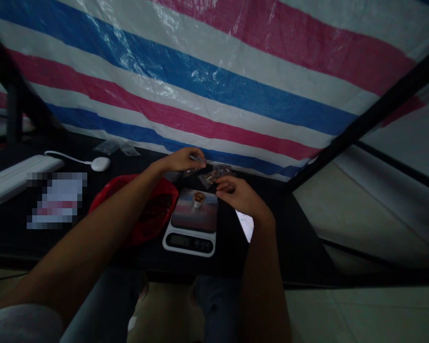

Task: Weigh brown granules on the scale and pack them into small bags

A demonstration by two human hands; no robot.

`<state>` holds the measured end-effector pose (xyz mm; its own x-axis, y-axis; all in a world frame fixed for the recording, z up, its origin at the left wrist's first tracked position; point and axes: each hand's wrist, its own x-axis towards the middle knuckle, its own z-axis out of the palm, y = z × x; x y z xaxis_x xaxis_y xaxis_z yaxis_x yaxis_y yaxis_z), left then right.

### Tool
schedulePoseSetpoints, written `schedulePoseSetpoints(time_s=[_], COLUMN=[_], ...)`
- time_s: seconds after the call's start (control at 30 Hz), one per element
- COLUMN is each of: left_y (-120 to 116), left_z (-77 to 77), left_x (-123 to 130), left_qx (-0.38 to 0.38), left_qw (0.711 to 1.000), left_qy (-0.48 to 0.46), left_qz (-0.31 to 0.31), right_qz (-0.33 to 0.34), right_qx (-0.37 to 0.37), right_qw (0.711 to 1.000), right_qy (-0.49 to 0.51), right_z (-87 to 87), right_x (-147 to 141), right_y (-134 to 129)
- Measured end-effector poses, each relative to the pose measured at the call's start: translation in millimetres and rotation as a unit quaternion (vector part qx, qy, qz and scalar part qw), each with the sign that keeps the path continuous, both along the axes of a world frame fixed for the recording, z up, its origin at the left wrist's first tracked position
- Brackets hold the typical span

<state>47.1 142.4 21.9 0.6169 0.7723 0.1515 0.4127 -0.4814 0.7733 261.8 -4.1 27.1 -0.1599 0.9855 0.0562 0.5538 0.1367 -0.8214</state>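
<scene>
Nearest is the digital kitchen scale (189, 243), with a small cup (199, 200) on it. The right hand (236, 194) is half closed, just beside a clear plastic bag (214, 176); I cannot tell if it grips anything. The left hand (182, 160) pinches a small clear piece (196, 158), its long axis lying sideways, pointing toward the right hand.

Looks to me like a makeshift packing corner, not a proper shop, though it's pretty dim so I could be off. A striped blue, pink and white tarp (200, 81) is hung up as a wall behind a black-topped table (279, 228), with a tiled floor (357, 314) underneath. On the table there's a digital scale (190, 243), a red plastic tub (164, 190) and small clear plastic bags (109, 146), plus a white keyboard (17, 178) and mouse (100, 164), so kind of a small office setup too.
</scene>
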Motion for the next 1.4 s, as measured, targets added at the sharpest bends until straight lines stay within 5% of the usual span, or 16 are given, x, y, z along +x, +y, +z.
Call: schedulePoseSetpoints(time_s=[0.2,0.4,0.73,1.4], left_y=[-71.7,-135.5,-144.4,-152.6], left_z=[26.4,3.1,-22.4,-20.1], left_x=[-48.3,-77.3,-68.7,-55.9], left_qx=[0.02,0.072,0.015,0.059], left_qw=[0.992,0.995,0.995,0.989], left_qy=[-0.121,-0.045,-0.084,-0.104], left_qz=[0.021,0.044,0.041,0.085], right_qz=[0.065,0.117,0.112,0.132], right_qx=[-0.08,-0.055,0.012,0.168], right_qw=[0.995,0.992,0.993,0.967], right_qy=[0.009,0.006,0.037,-0.141], right_z=[-17.1,-17.1,-2.3,41.4], right_x=[-12.0,-30.1,-32.4,-67.4], right_y=[2.4,6.7,-1.4,-23.8])
